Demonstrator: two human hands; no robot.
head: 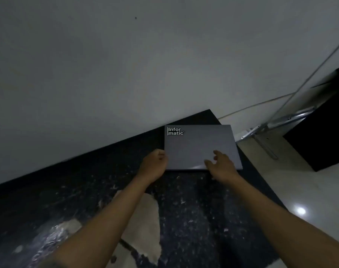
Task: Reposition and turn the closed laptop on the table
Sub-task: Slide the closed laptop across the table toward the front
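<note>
Laptop (200,146) (closed) lies flat; left hand (155,165) at its edge.

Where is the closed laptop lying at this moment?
In the head view the closed laptop lies flat at the dark table's far right corner, near the wall, between the left hand and right hand.

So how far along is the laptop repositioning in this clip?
Early or mid-move; no finished turn can be judged from one frame. The closed laptop lies flat at the table's far corner by the wall. In hand: the left hand is at its left edge, the right hand spread on the lid. Turning and final placement seem left.
</note>
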